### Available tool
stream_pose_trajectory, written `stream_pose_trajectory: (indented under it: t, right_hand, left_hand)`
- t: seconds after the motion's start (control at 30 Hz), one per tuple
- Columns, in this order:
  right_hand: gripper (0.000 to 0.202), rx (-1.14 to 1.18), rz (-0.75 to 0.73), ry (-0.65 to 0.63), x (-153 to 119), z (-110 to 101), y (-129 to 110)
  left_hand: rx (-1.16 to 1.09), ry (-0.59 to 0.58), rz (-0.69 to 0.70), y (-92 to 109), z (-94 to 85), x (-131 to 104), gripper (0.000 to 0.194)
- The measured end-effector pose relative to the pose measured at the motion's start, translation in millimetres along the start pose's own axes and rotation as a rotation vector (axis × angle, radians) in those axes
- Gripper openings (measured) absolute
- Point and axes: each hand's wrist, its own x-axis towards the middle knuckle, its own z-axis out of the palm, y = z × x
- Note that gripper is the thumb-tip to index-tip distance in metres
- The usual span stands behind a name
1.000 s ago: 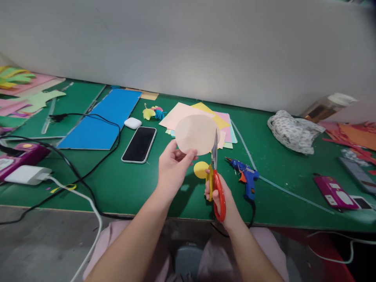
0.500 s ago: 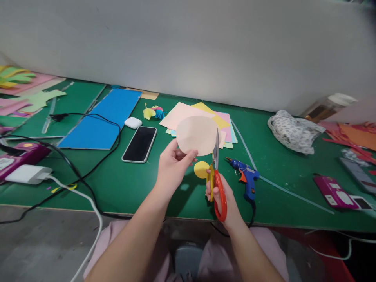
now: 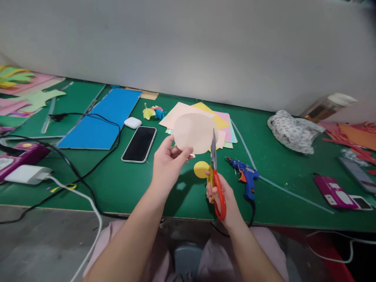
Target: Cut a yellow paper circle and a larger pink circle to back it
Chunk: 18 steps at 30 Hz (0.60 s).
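Observation:
My left hand pinches the lower edge of a pale peach paper circle, held up above the table. My right hand grips a pair of scissors with red and yellow handles, its fingers in the loops. The blades point upward beside the circle's right edge; whether they touch it I cannot tell. Below the circle, a small yellow paper circle lies on the table near the scissors. Behind it sits a stack of coloured paper sheets, partly hidden by the circle.
A blue glue gun with a glue stick lies right of my right hand. On the left are a phone, a white earbud case, a blue board and black cables. A patterned cloth bundle rests at the right.
My left hand and the peach circle have shifted slightly left and up. The scissors have moved a little left, still close to the circle's right edge.

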Motion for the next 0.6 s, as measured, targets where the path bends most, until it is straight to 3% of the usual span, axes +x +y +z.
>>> stream_pose_trajectory:
  t: [0.6]
  right_hand:
    - [0.065,-0.024,0.051,0.001,1.3,1.0,-1.6]
  left_hand:
    - [-0.006,0.039,0.054,2.2,-9.2,6.2,0.042]
